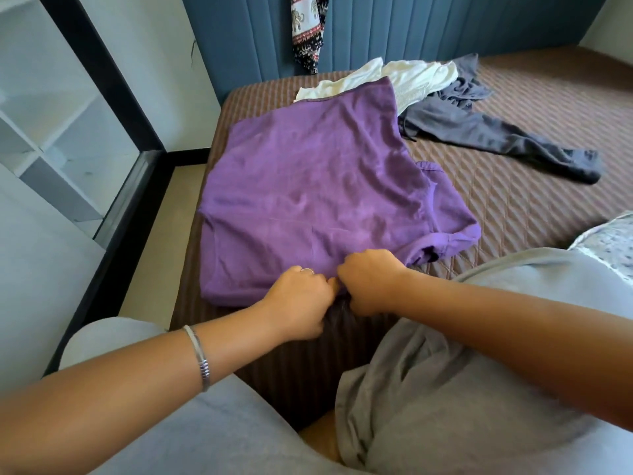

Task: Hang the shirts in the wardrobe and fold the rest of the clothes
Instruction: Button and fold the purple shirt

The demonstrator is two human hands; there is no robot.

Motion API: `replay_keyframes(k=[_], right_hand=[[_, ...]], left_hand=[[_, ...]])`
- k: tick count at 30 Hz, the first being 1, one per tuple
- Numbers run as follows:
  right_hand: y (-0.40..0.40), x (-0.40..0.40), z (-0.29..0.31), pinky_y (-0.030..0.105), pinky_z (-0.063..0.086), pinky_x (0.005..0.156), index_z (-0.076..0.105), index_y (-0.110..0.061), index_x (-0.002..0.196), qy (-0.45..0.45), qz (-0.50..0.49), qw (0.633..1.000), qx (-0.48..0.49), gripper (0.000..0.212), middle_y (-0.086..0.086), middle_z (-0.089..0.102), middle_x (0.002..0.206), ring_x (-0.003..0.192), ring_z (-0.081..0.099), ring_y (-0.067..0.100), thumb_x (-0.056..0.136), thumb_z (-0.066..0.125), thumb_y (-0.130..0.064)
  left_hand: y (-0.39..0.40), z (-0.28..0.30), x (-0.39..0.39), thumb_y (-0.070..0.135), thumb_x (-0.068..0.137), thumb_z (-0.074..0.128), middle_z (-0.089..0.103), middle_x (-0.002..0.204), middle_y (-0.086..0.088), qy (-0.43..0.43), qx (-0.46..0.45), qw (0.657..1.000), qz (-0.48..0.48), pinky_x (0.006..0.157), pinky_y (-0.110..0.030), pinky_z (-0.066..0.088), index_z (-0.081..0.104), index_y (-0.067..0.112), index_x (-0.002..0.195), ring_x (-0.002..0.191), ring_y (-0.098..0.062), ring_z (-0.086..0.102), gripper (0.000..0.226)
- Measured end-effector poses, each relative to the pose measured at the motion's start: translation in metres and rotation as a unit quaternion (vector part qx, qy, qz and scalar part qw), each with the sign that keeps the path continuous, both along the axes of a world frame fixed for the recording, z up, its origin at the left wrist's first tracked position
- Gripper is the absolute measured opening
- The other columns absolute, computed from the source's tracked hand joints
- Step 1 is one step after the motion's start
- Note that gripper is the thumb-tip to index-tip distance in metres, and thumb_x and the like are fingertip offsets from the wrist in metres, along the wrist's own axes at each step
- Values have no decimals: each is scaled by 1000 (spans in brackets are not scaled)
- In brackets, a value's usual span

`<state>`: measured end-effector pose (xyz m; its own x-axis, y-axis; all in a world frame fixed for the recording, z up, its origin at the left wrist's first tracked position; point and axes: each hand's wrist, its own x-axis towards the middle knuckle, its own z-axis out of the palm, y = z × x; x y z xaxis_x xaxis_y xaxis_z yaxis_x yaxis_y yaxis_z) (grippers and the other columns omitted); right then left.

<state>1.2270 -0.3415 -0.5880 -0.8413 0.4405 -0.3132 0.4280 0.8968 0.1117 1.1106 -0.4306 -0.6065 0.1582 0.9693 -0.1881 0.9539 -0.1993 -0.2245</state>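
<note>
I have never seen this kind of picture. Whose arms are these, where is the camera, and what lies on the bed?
There is no machine here. A person wears one camera on the head, looking down at their own arms. The left hand and the right hand both grip the near edge of a purple shirt spread on a bed. Behind it lie white clothes and a grey garment. A patterned cloth hangs at the blue headboard.

Home bedroom: bed (513, 200) with brown quilted cover, blue padded headboard (411, 25), clothes strewn on top.
</note>
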Motion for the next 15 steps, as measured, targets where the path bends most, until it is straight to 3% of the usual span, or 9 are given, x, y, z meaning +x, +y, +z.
replay_keyframes(k=[2,5,7,9,12,15], right_hand=[[-3,6,6,30,48,69,63,-13,104,-52,-9,993,-104,27,6,64,102,92,64,28,80,58,-24],[1,5,-6,31,53,66,64,-12,104,-150,-1,964,-221,27,9,66,94,80,62,26,78,58,-14],[5,0,-19,27,45,61,61,-9,106,-208,-10,939,-272,28,8,62,90,73,55,22,78,66,-9],[10,-3,-28,26,45,62,56,-11,105,-226,-42,914,-335,30,6,56,89,68,51,16,80,72,-7],[27,-2,-18,23,47,61,50,-14,103,-191,-111,886,-408,24,10,55,93,66,52,10,87,65,-4],[68,14,10,29,52,66,54,-14,101,-70,-199,905,-369,15,12,61,99,76,59,15,90,59,-5]], left_hand=[[-4,13,-1,19,76,55,62,105,-6,-60,-56,997,-1,70,-33,41,55,20,116,96,-30,60,40],[-7,18,-3,19,74,60,65,94,-5,-128,-224,966,9,66,-35,53,60,19,99,82,-27,62,25],[-2,14,0,23,76,66,67,99,-3,-114,-340,933,34,74,-36,55,63,17,106,83,-23,61,31],[9,7,2,24,77,68,69,103,-3,-100,-390,914,53,76,-33,52,66,15,110,86,-21,61,34],[30,1,2,18,78,59,72,90,-5,-170,-340,922,81,71,-34,54,70,13,94,79,-24,63,20],[54,-7,1,18,81,55,69,86,-10,-239,-125,961,67,72,-36,53,65,13,84,80,-30,63,12]])
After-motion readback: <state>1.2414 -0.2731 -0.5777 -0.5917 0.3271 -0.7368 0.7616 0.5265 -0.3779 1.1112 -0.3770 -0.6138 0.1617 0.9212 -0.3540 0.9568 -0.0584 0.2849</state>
